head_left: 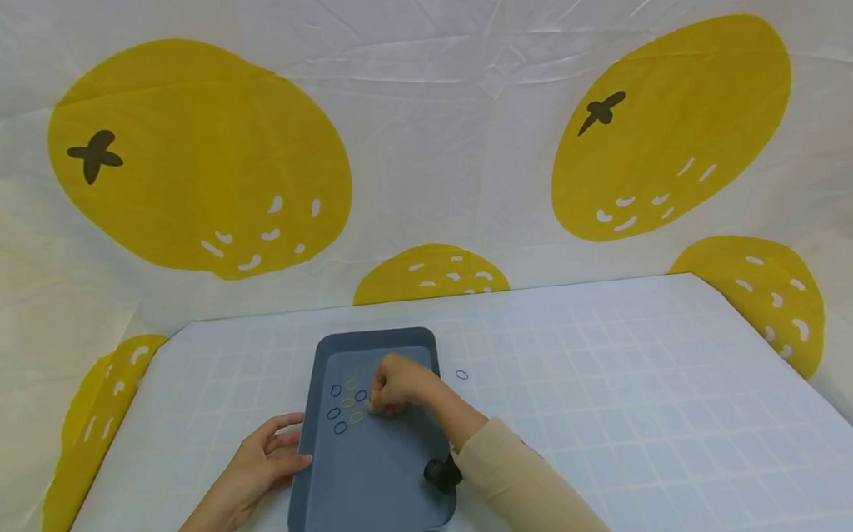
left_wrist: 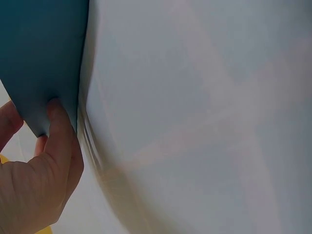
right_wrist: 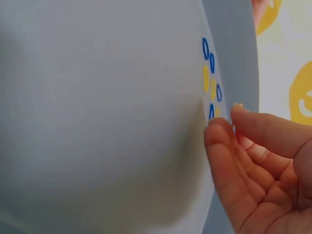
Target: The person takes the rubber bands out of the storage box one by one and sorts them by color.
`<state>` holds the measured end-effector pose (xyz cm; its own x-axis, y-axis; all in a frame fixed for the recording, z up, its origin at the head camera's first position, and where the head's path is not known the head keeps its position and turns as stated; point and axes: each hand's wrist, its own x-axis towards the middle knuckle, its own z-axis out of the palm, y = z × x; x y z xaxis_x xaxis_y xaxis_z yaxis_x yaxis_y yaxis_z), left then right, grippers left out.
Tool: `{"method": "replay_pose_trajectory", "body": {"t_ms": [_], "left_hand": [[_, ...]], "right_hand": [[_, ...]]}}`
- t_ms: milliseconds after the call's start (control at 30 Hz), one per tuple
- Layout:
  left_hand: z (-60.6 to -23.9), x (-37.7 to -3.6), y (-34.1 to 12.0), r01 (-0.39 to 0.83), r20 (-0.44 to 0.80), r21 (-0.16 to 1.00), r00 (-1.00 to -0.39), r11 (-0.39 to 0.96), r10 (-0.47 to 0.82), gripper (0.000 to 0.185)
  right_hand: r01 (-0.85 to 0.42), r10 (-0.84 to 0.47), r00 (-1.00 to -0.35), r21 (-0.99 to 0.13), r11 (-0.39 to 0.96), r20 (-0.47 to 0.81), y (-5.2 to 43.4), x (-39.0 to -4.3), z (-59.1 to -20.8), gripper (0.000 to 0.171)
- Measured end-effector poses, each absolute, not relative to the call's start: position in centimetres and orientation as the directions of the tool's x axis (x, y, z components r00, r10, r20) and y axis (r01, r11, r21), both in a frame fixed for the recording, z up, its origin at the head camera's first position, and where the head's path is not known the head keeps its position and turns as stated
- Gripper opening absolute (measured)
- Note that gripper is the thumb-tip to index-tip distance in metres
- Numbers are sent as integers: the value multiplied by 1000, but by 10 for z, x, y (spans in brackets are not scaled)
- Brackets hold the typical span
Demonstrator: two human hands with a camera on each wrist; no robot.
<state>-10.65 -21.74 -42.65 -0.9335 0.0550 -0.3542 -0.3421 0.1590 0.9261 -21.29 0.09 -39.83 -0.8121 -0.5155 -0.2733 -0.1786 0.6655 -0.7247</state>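
A blue-grey tray (head_left: 377, 491) lies on the table, with several small blue rings (head_left: 341, 427) and yellow rings (head_left: 357, 418) laid out in its far left part. At the tray's left edge, my left hand (head_left: 262, 467) grips the rim; in the left wrist view its thumb (left_wrist: 59, 122) presses on the outer wall. Above the tray floor, just right of the rings, my right hand (head_left: 398, 383) brings thumb and fingertips together at a yellow ring, mostly hidden by the fingers. In the right wrist view the fingertips (right_wrist: 219, 129) are close beside the blue rings (right_wrist: 205, 48).
One loose blue ring (head_left: 462, 374) lies on the table to the right of the tray. A black wrist camera (head_left: 443, 473) hangs below the right sleeve, over the tray's right edge. A white cloth with yellow fruit prints (head_left: 200, 158) hangs behind the gridded table (head_left: 633, 400).
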Motion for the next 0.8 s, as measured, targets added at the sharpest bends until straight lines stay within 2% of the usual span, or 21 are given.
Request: {"method": "replay_pose_trajectory", "body": {"t_ms": [167, 400, 800], "left_hand": [[-428, -107, -218, -345, -357, 926, -932, 151, 63, 72], [-425, -107, -218, -351, -364, 922, -930, 160, 58, 73], [-424, -106, -218, -346, -360, 925, -931, 158, 63, 71]], "right_hand": [[-113, -505, -818, -784, 610, -275, 3, -215, -396, 16], [-7, -528, -804, -885, 466, -272, 6, -220, -391, 6], [64, -531, -805, -928, 366, -265, 21, -222, -377, 8]]}}
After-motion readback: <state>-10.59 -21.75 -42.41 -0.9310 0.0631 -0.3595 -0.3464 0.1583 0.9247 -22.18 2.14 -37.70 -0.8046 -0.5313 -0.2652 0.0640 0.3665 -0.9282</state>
